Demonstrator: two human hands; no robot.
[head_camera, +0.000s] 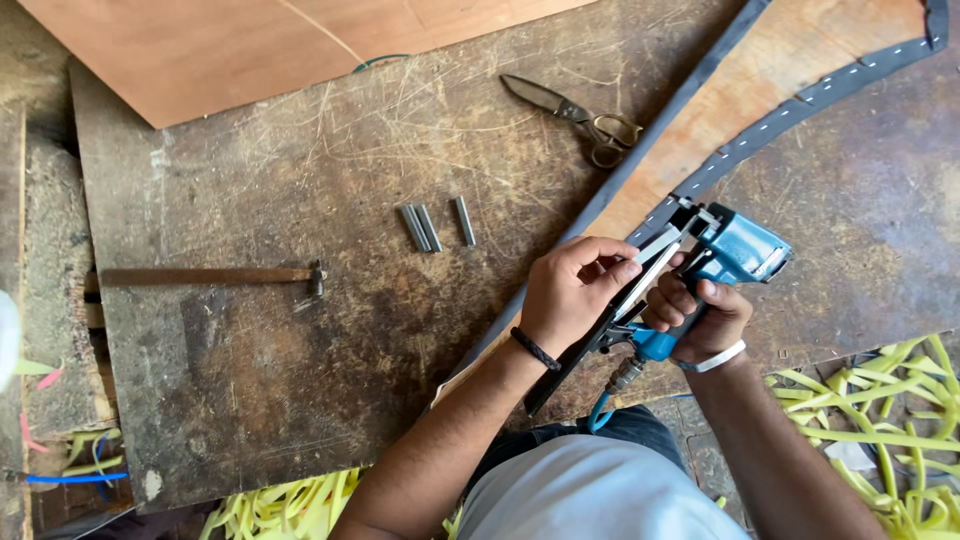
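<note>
Right hand (700, 315) wraps the blue staple gun (735, 250) handle; left hand (572, 290) pinches a staple strip (655, 243) at its open magazine. Loading unfinished: three spare strips (435, 225) lie well left of the grip.

Both our forearms reach up from the bottom edge and draw close together right of centre. Our left hand (572, 290) is turned palm-down, fingers curled inward with the tips pinched together, a dark band round the wrist. Our right hand (697, 315) sits just beside it, closed in a fist grip, knuckles towards the left hand, a white band on its wrist. Both arms are bare.
</note>
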